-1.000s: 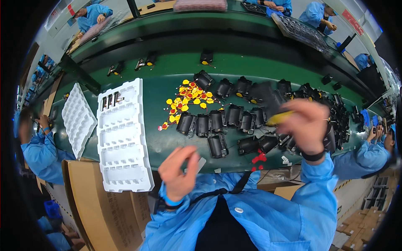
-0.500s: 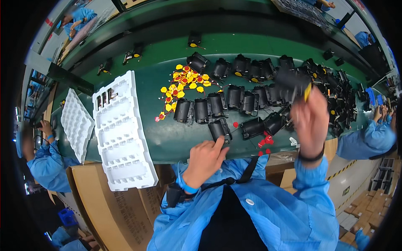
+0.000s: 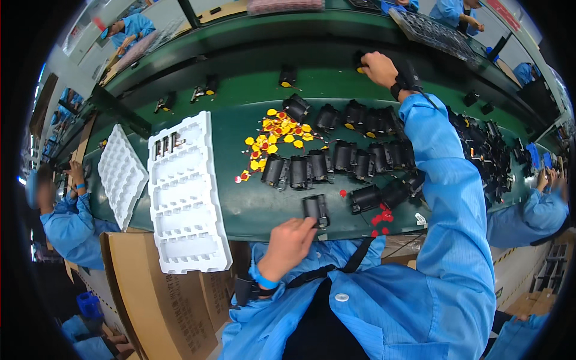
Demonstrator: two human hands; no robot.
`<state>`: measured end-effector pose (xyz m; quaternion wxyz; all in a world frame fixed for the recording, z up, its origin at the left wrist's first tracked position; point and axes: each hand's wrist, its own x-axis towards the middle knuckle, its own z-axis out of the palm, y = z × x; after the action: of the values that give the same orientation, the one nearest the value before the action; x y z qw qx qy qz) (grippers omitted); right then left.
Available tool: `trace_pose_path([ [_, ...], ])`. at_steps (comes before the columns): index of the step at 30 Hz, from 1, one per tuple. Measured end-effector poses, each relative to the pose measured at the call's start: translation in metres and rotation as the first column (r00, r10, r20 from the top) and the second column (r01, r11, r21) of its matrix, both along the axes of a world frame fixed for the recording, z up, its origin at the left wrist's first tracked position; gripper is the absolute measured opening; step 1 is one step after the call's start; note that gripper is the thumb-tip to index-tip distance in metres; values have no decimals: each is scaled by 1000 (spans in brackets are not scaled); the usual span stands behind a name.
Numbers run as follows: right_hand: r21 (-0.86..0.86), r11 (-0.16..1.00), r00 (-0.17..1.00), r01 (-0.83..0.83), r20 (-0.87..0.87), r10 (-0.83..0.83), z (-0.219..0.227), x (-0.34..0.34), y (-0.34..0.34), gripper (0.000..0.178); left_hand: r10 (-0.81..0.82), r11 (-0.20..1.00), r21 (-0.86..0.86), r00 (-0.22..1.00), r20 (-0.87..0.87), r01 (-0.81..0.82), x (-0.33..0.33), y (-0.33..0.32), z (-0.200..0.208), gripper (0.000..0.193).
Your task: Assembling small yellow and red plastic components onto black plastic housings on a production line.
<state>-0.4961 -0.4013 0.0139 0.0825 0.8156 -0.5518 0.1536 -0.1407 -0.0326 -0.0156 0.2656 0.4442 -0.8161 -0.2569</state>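
A person in a blue work jacket (image 3: 384,300) reached across a green table (image 3: 255,210); the left hand (image 3: 287,246), low at the near edge, had its fingertips against a black housing (image 3: 316,210), though whether they were clamped on it could not be told; the right hand (image 3: 379,67), arm stretched far forward, curled its fingers at a small black piece (image 3: 360,60) on the far green strip (image 3: 336,85), the piece so covered that a firm grip could not be told; the two hands were well apart; between them stood rows of black housings (image 3: 345,155), with a heap of yellow discs (image 3: 273,138) to their left and red bits (image 3: 384,216) nearer the body; farther left lay a long white tray (image 3: 186,195), slim metal parts (image 3: 169,144) in its far end, beside a second white tray (image 3: 122,174).
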Motion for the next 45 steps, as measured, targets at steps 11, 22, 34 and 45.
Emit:
trace_pose_path([
  [11, -228, 920, 876, -320, 299, 379, 86, 82, 136, 10, 413, 894, -298, 874, 256, -335, 52, -66, 20, 24],
  [22, 128, 879, 883, -459, 174, 436, 77, 87, 265, 7, 289, 949, 86, 944, 157, -304, 48, -35, 25, 16],
  [34, 407, 861, 952, -306, 131, 277, 74, 62, 302, 10, 360, 922, -92, 921, -145, -375, 23, 5, 35, 31],
  [45, 264, 936, 936, 234, 201, -290, 35, -5, 375, 20, 237, 970, 109, 940, -247, -216, 14, 43, 13, 9],
])
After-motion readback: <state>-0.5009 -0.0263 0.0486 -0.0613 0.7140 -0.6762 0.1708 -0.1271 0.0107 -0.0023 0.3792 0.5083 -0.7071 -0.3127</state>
